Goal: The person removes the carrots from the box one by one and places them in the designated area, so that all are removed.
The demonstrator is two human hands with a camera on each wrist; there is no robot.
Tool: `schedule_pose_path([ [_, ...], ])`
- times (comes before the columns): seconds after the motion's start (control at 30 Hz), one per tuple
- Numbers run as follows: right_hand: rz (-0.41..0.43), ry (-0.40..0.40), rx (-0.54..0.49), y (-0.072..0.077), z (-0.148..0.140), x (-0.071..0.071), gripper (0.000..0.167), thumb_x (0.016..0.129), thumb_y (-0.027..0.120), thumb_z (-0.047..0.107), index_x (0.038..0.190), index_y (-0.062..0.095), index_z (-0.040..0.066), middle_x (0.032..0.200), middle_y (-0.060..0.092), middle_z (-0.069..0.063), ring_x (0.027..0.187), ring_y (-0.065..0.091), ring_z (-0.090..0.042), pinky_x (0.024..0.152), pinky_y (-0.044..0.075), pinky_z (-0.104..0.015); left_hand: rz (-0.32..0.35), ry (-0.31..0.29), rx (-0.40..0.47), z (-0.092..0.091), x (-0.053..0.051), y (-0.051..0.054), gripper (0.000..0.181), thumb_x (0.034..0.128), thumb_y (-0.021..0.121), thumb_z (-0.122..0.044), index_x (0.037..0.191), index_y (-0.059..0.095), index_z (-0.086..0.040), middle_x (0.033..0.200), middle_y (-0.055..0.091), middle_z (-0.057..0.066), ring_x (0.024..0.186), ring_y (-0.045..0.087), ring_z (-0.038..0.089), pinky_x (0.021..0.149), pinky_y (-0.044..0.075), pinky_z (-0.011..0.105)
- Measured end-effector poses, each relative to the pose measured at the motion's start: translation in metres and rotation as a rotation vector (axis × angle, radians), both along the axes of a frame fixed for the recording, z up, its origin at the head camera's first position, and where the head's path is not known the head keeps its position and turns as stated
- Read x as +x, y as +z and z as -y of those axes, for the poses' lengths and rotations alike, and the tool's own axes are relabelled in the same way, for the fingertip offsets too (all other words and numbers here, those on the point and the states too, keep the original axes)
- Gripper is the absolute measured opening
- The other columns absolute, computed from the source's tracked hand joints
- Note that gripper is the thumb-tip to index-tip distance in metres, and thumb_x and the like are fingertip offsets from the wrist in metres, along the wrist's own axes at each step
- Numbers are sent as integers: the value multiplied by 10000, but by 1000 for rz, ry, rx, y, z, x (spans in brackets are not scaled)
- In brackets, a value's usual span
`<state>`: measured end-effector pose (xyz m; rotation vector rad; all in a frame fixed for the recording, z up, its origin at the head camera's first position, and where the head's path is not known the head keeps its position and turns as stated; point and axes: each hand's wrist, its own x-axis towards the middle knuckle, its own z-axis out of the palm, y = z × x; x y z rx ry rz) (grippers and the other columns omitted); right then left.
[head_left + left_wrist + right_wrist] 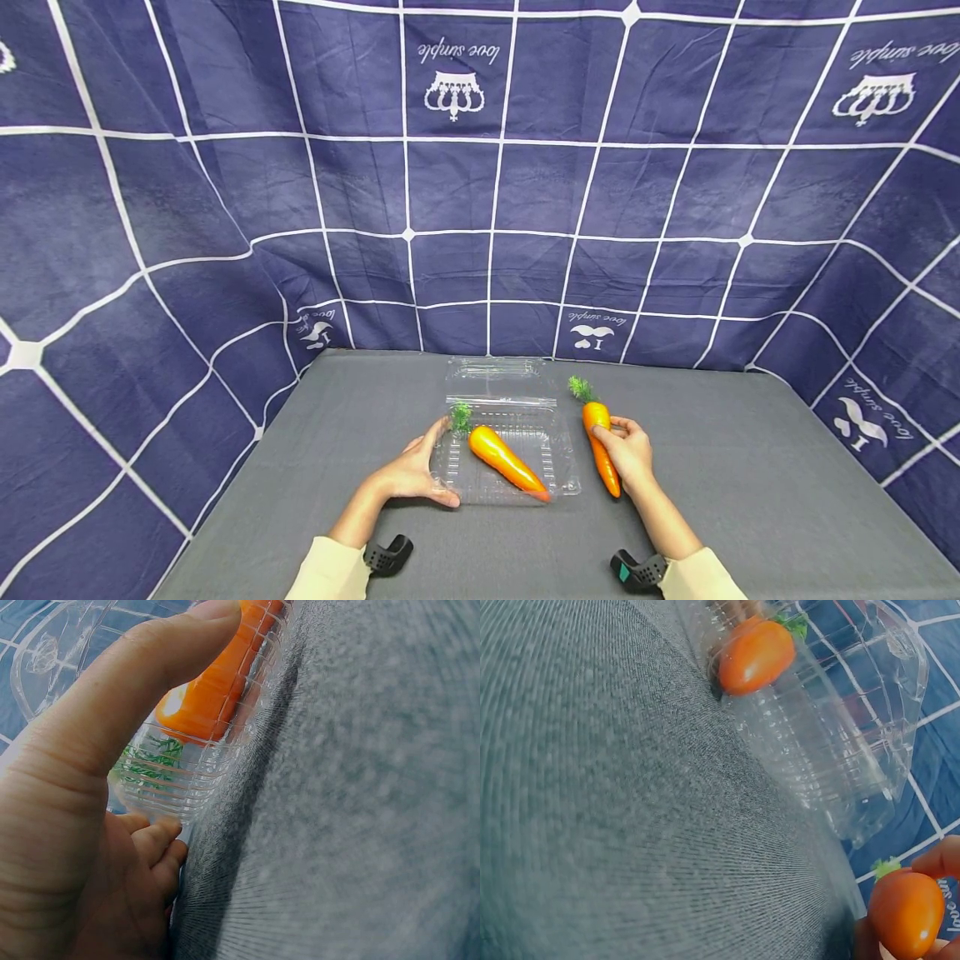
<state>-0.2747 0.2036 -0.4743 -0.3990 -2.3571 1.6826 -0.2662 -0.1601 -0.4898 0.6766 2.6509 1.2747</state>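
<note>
A clear plastic clamshell box [567,467] lies with its lid folded back on the grey table. Inside it, slantwise, is an orange carrot [510,462] with a green top [461,416]. My left hand [412,471] is spread along the box's left side, thumb at the near corner and fingers at the wall; the left wrist view shows them against the ribbed plastic. To the right of the box, my right hand [628,450] pinches a second carrot [597,414] between thumb and fingers. Its leafy top points away from me. In the right wrist view, this carrot [906,913] appears end-on.
The open lid [495,377] extends behind the box toward the back edge. A blue cloth with white grid lines [540,192] hangs behind and along both sides of the grey table [720,467]. Black bands [388,556] sit on both wrists.
</note>
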Motion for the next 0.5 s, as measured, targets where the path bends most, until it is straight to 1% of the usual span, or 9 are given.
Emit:
schedule_pose_path([
  [0.1, 24, 6, 61, 0, 0, 1, 462, 836, 720, 199, 1174, 573, -79, 932, 681, -178, 663, 578, -94, 604, 475, -246, -6, -4, 2, 0, 0, 0, 1300, 535, 972, -321, 1526, 191, -7, 1538, 304, 217, 1347, 290, 449, 1065, 244, 608],
  [0.23, 43, 11, 166, 2, 0, 3, 446, 831, 713, 225, 1138, 588, -73, 930, 688, -201, 700, 621, -184, 613, 474, -275, 0, -6, 12, 0, 1, 0, 1302, 533, 970, -337, 1522, 195, 2, 1536, 309, 215, 1348, 294, 445, 1068, 243, 603],
  [0.37, 43, 13, 305, 5, 2, 4, 439, 826, 693, 249, 1109, 600, -74, 929, 698, -211, 774, 645, -284, 644, 480, -330, -7, -6, 11, 0, 0, 0, 1297, 538, 968, -330, 1521, 193, 6, 1532, 309, 227, 1342, 301, 451, 1062, 250, 608],
  [0.5, 43, 9, 381, 8, 3, 6, 437, 827, 683, 265, 1096, 609, -71, 925, 699, -210, 812, 647, -317, 675, 488, -380, -9, -5, 12, 0, -1, -1, 1291, 538, 967, -330, 1520, 199, 4, 1529, 311, 234, 1338, 308, 450, 1061, 254, 605],
])
